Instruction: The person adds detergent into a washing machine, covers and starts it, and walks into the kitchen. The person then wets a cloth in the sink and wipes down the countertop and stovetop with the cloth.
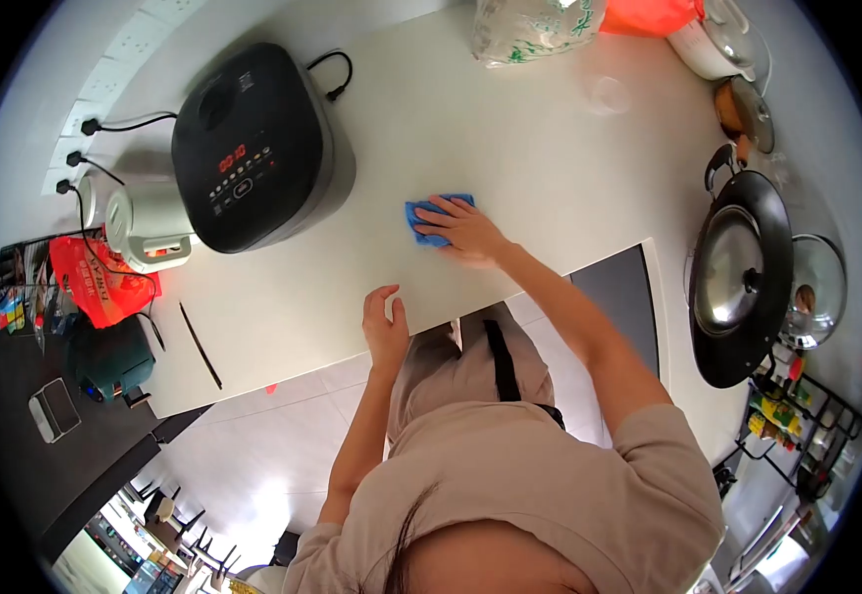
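A folded blue cloth (418,217) lies on the pale countertop (540,129). My right hand (466,232) presses on it from above, palm down, with the fingers spread over the cloth. Near the counter's front edge is my left hand (385,325), holding nothing, its fingers bent and apart. To the upper left of both hands stands a black rice cooker (253,148) with lit red digits on its panel.
A pale kettle (150,226), a red bag (104,282) and a thin black stick (200,345) are at the left. On the right sits a wok (767,287) with a glass lid. A clear plastic bag (530,30) lies at the back.
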Demonstrator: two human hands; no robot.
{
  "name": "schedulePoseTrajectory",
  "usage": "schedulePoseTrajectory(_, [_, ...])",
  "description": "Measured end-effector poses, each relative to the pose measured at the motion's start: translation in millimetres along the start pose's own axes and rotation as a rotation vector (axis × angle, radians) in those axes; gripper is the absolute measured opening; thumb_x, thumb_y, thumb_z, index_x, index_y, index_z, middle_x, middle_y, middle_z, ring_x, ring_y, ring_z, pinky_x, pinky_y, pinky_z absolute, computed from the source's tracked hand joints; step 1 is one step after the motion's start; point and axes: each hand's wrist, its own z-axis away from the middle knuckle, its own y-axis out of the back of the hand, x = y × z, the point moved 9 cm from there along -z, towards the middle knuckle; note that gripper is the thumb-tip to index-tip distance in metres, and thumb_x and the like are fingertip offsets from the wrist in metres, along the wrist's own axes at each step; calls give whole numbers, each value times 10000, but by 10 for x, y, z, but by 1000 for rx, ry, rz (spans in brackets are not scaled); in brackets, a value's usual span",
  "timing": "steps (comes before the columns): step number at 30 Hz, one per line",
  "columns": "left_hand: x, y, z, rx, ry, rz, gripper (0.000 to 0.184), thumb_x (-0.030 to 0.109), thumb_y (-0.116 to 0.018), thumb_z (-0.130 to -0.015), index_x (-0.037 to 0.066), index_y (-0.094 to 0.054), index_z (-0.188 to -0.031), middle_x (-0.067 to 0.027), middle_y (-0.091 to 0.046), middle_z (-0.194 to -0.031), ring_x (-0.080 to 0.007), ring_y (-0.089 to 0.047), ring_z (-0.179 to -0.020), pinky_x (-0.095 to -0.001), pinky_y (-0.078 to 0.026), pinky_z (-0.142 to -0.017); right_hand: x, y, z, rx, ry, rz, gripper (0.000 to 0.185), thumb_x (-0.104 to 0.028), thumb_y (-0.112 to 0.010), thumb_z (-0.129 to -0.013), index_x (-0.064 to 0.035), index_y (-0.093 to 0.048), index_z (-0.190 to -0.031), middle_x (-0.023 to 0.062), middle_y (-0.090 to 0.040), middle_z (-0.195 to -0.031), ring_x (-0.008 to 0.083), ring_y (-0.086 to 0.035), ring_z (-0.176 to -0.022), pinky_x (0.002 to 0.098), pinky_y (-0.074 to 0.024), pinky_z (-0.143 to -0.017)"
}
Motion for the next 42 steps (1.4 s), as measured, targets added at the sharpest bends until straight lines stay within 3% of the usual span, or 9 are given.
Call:
schedulePoseTrajectory(4, [-174,175,123,16,33,21,182,19,-537,-832,15,-593,-1006,-139,-600,-1018,-304,-568,-975,-376,-444,-852,68,81,311,-71,-77,-101,442,-161,-540,-846,-176,-513,-1287,2,-362,-1448,268,-244,-1371,440,-209,-1116])
schedulePoseTrajectory(10, [-443,435,256,29,87,61,189,23,-539,-834,16,-596,-1014,-140,-599,-1024,-300,-569,-980,-370,-443,-853,77,-40,694,454,-535,-157,485,-170,-563,-809,-142,-513,-1290,37,-396,-1427,325,-243,-1362,498,-201,-1090])
schedulePoseTrajectory(14, [-691,499,351,4,40,70,194,35,-542,-843,17,-600,-1027,-132,-607,-1028,-285,-573,-981,-363,-447,-852,-212,-343,451,499,-637,-20,556,-258,-541,-826,-146,-436,-1360,98,-320,-1466,389,-186,-1369,531,-190,-1078])
schedulePoseTrajectory(22, [-903,720,558,-58,57,75,214,53,-544,-851,19,-595,-1055,-118,-624,-1038,-255,-586,-977,-351,-465,-844,-1062,-732,-16,327,-404,94,546,-328,-564,-820,-173,-470,-1335,85,-295,-1477,377,-196,-1369,536,-218,-1075])
schedulePoseTrajectory(27, [-903,679,736,-115,-4,86,208,46,-537,-847,19,-593,-1046,-115,-621,-1032,-254,-585,-974,-354,-475,-826,-1236,-722,220,125,-158,49,527,-208,-616,-787,-180,-500,-1300,15,-329,-1465,266,-218,-1382,489,-201,-1107])
schedulePoseTrajectory(29, [-881,662,778,-114,-50,73,202,44,-539,-845,23,-596,-1037,-113,-618,-1038,-256,-583,-982,-359,-480,-827,-1159,-649,394,-34,-106,72,536,-148,-623,-773,-186,-505,-1294,-10,-343,-1458,237,-225,-1383,479,-176,-1122])
schedulePoseTrajectory(35, [-707,595,897,-70,3,136,200,48,-534,-853,26,-601,-1040,-122,-619,-1037,-265,-593,-971,-359,-482,-832,-503,-236,698,-93,-153,379,619,-65,-587,-718,-194,-481,-1314,-28,-332,-1468,228,-226,-1387,500,-142,-1123])
schedulePoseTrajectory(40, [-555,406,1121,-61,-4,120,202,51,-526,-861,27,-606,-1044,-125,-621,-1036,-267,-595,-969,-357,-480,-835,536,354,1321,82,-593,447,638,-80,-580,-736,-191,-441,-1349,-9,-295,-1487,250,-218,-1387,534,-158,-1109])
schedulePoseTrajectory(42, [-530,263,1271,-92,16,105,199,51,-529,-859,25,-607,-1040,-119,-622,-1037,-265,-595,-971,-353,-480,-835,784,436,1672,266,-636,370,622,-80,-562,-767,-187,-422,-1364,18,-292,-1487,274,-209,-1386,542,-162,-1105])
